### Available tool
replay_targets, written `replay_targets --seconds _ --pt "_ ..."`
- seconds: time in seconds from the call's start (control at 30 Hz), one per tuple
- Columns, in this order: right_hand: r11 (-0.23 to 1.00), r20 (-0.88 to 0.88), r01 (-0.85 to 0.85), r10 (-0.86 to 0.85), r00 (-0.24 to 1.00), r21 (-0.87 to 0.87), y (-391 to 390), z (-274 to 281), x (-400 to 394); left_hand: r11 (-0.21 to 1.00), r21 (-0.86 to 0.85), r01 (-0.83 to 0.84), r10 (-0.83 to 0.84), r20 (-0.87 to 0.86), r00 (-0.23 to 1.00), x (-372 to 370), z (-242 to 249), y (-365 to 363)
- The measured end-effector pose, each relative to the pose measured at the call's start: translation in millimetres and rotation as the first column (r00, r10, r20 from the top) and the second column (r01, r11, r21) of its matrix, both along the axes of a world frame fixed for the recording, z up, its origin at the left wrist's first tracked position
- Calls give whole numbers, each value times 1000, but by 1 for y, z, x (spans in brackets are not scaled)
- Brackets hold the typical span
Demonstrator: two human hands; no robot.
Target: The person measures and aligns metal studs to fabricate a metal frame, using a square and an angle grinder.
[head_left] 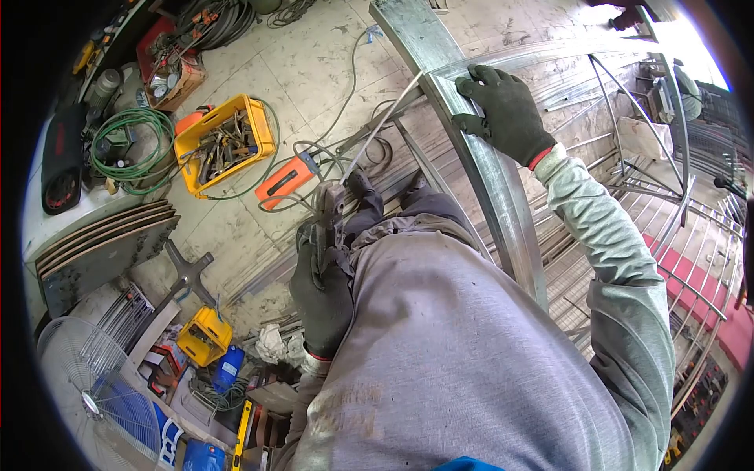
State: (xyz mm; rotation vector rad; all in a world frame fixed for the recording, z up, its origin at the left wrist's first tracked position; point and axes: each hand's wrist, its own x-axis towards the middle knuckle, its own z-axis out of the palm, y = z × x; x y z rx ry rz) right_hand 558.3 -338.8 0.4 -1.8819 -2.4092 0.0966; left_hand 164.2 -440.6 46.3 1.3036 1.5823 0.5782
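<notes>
My left hand (pixel 320 294), in a dark work glove, is closed around a welding electrode holder (pixel 332 206) beside my hip. From its jaw a thin welding rod (pixel 382 125) slants up to the right. The rod's tip comes right to the edge of a wide grey metal beam (pixel 503 192), near where a crosspiece (pixel 550 53) meets it. My right hand (pixel 509 111), gloved too, lies on the beam at this joint with thumb and fingers spread. No arc or spark shows at the tip.
An orange welding machine (pixel 288 182) with cables sits on the floor, near a yellow crate (pixel 224 145) of tools. A caged fan (pixel 93 400) stands lower left. Metal bars (pixel 683 267) and a frame fill the right side. A coiled green hose (pixel 132 149) lies left.
</notes>
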Motion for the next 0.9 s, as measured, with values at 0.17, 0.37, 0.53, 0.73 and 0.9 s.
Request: replay_targets --seconds 0.17,0.37,0.53,0.73,0.9 --pt "1000 15 1 -1 1000 -26 1 2 -1 999 26 40 -40 -12 999 -4 -7 -3" --pt "1000 28 -6 6 1000 11 2 3 -2 998 42 52 -49 -60 997 -2 1 0" --pt "1000 18 -7 7 1000 -9 1 2 -1 999 -37 -39 42 80 996 -5 -7 -4" --pt "1000 13 -1 1 1000 2 2 4 -2 999 32 -16 16 -1 1000 2 4 2" --pt "1000 18 -9 9 1000 17 2 4 -2 999 47 11 -11 -16 1000 -2 -5 -2"
